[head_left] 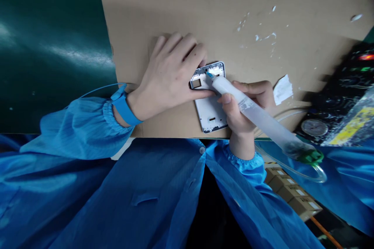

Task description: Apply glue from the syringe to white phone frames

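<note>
Left hand point(172, 72) lying flat, fingers spread, pressing down on a white phone frame point(209, 99) to keep it from sliding on the cardboard sheet point(204, 7). Right hand point(244, 111) curled closed around a glue syringe point(257, 114), gripping it pen-style for control, blue nozzle tip point(209, 74) touching the frame's top edge. Blue wrist strap point(124, 105) circling the left wrist.

1. No text, label, brand, number or sign could be read anywhere in the view.
2. The white labels on the brown cardboard boxes point(295, 196) at the near right were too small and blurred to make out.
3. The yellow printed patch on the clear plastic bag point(353, 124) at the right edge was blurred beyond reading.
</note>
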{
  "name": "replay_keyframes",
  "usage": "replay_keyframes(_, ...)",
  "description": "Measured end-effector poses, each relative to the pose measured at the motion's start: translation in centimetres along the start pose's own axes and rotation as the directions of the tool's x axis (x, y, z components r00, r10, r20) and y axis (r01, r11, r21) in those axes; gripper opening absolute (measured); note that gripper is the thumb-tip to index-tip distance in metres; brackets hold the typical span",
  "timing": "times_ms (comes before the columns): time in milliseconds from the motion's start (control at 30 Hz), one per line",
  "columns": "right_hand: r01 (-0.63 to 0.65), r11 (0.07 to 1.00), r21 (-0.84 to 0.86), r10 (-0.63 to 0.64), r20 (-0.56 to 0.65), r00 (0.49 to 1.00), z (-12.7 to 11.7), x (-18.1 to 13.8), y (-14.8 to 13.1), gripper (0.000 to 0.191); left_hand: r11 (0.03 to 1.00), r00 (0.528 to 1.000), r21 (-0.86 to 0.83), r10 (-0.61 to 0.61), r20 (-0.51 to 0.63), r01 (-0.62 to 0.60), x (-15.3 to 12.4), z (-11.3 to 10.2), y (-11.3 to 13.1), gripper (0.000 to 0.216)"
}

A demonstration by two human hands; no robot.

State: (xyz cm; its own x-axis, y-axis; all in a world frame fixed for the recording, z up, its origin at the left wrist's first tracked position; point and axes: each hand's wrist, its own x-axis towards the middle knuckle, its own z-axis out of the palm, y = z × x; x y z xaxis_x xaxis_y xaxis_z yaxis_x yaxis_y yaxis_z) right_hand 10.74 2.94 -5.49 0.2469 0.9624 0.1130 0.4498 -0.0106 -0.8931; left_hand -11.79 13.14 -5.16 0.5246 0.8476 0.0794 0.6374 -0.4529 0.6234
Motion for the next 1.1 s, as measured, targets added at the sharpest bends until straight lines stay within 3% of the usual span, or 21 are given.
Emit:
replay_keyframes(200,-0.011,1.0,0.006,0.011,-0.004,1.0,-0.1,0.0,-0.3,0.034,0.995,0.997,0.085,0.062,-0.052,-0.058,0.0,0.0,0.0,0.066)
replay_keyframes(467,0.038,0.998,0.041,-0.037,-0.021,0.999,0.1,-0.1,0.7,0.036,0.997,0.999,0.071,0.038,-0.022,-0.036,0.1,-0.2,0.3,0.068)
replay_keyframes(767,0.024,0.999,0.037,-0.024,-0.009,1.0,0.0,-0.1,0.9,0.04,0.981,0.995,0.173,0.097,-0.016,-0.093,-0.1,-0.9,0.6,0.054)
replay_keyframes(1100,0.051,0.999,0.009,-0.051,-0.021,0.998,0.1,-0.1,0.9,0.039,0.995,0.998,0.076,0.063,0.016,-0.065,-0.2,-0.9,0.4,0.053)
